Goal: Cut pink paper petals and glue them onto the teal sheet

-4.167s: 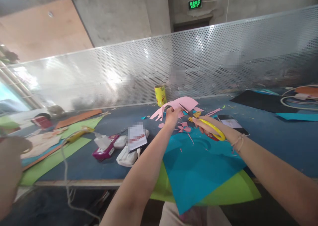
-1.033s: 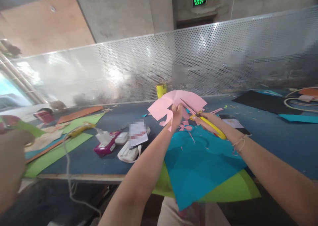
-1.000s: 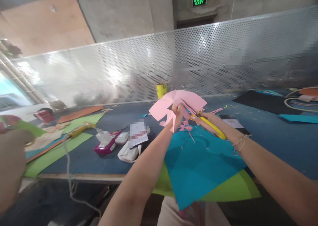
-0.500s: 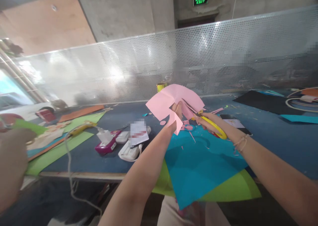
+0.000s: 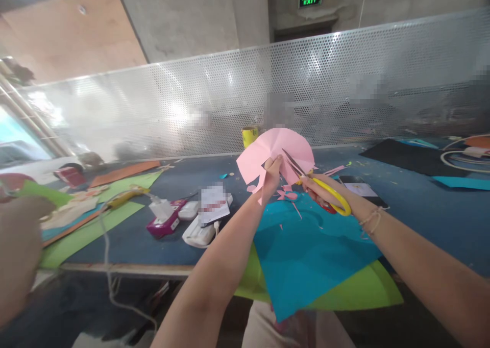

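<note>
Blue desk (image 5: pixel 421 210) beside a perforated metal screen is carrying coloured sheets. You are holding the pink paper (image 5: pixel 268 149) above it in your left hand (image 5: pixel 271 174), fingers pinched on its lower edge. Your right hand (image 5: pixel 316 187) is gripping the scissors (image 5: pixel 337 201), blades parted at the paper. A yellow can (image 5: pixel 248 135) is standing behind, half hidden, contents not visible. Another person's hand (image 5: pixel 17 256) is showing blurred and cut off at the left edge.

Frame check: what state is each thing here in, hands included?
pink paper: held up, fanned, creased.
scissors: blades parted at the paper.
left hand: grip shut on pink paper.
right hand: grip shut on scissors.
blue sheet: flat, overhanging the table edge.
yellow can: upright.
</note>
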### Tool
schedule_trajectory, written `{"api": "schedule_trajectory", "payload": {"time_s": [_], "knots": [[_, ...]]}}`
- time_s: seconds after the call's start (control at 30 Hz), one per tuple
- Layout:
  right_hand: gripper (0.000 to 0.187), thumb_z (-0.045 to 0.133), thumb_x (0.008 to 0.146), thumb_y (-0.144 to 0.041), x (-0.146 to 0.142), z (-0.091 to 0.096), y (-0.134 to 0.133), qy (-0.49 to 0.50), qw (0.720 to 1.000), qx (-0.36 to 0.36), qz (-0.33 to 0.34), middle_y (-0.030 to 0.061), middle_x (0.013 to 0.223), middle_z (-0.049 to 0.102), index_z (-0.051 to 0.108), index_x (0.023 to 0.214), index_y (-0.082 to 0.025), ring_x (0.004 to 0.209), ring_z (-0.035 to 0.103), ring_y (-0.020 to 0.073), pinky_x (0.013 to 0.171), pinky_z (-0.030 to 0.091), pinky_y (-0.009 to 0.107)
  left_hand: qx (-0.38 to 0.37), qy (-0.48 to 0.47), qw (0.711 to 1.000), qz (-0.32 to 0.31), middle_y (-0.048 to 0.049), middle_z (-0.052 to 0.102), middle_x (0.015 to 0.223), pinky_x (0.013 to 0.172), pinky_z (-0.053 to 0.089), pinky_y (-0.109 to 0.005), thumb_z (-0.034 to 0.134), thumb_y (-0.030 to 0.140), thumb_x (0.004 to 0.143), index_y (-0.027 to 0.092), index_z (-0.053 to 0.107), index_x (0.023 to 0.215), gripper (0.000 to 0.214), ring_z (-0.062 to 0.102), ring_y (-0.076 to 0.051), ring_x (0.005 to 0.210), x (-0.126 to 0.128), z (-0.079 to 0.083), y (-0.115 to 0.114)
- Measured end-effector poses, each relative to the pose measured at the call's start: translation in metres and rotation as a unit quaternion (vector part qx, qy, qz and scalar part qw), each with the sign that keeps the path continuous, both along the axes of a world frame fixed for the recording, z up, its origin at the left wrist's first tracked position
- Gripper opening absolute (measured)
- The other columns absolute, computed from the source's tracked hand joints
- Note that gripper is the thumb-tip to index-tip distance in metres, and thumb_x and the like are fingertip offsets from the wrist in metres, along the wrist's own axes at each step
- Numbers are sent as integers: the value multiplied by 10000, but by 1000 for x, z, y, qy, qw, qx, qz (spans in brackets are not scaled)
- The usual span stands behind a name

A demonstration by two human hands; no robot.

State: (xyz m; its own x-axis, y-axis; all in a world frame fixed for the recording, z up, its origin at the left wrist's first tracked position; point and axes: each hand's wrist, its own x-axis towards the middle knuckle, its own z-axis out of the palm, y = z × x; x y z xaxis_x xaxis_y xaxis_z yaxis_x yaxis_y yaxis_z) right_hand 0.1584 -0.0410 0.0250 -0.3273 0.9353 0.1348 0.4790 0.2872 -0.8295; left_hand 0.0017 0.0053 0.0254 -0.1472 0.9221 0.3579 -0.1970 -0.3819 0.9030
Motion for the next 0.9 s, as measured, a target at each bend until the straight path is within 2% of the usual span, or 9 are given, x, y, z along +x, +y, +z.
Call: {"api": "schedule_trajectory", "payload": {"time_s": [0.3,0.47,0.7,0.9], "knots": [[468,360,791,-614,-2,1,-3,-6,999,35,-7,-33,445,459,485,673,-179,284,372,63,288,308,188,-22,10,1000,6,-21,576,641,739,469,-316,567,399,723,187,572,766,216,585,-202,806,-3,-1,2],[464,376,781,-622,-3,3,-6,-5,999,3,-33,-48,428,447,499,713,-179,269,357,59,271,292,177,-19,-9,1000,5,-40,611,702,758,467,-330,576,349,721,183,579,822,194,583,-215,853,0,0,1],[490,369,769,-654,-2,1,-3,-4,1000,1,-20,-21,471,496,488,702,-184,289,382,68,303,337,199,2,10,1000,-12,-42,633,741,783,458,-321,558,340,727,161,589,825,206,583,-213,877,0,-1,5],[489,350,767,-665,-5,1,-5,-13,999,20,-26,-11,480,490,457,660,-200,296,393,87,309,333,226,-26,-18,999,2,-40,630,732,782,457,-313,580,317,715,162,584,819,186,584,-215,876,1,2,1]]}}
